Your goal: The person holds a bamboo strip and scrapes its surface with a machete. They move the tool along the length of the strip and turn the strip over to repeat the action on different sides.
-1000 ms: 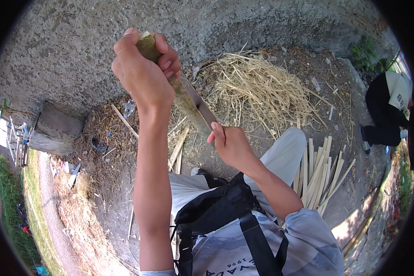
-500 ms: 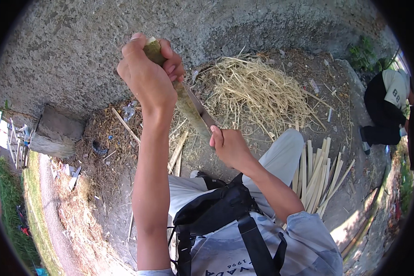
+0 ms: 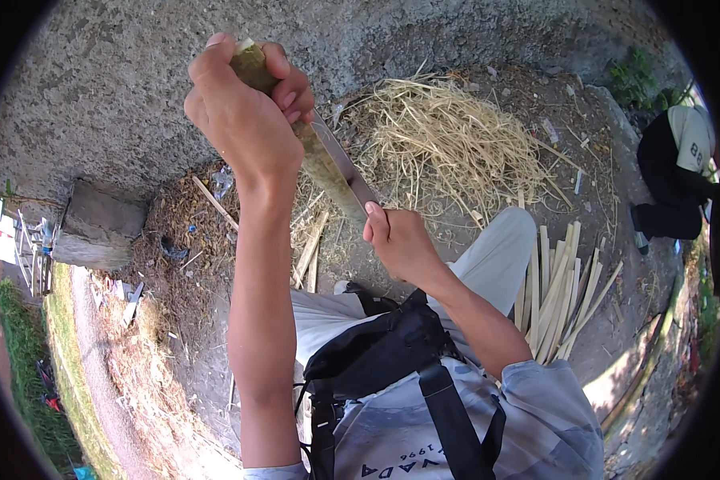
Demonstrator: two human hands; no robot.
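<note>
My left hand (image 3: pixel 244 120) is raised at the upper left, its fingers wrapped round the upper end of a green-brown bamboo piece (image 3: pixel 326 174). The bamboo slants down to the right, and its pale cut end shows above my thumb. In my closed right hand (image 3: pixel 404 246) is a knife, its handle hidden by my fingers. The grey knife blade (image 3: pixel 346 166) runs up along the bamboo's right side toward my left fingers, touching or very near it. The bamboo's lower end reaches close to my right hand.
Pale shavings (image 3: pixel 452 144) lie heaped by the rough wall (image 3: pixel 136 88). Several split strips (image 3: pixel 552 296) rest beside my right knee. A stone block (image 3: pixel 100 224) stands at the left. Another person (image 3: pixel 672 168) sits at the far right. A black bag (image 3: pixel 376 348) hangs at my front.
My left hand and the upper end of the bamboo have moved slightly up and to the left. My right hand, still on the knife, has shifted only a little.
</note>
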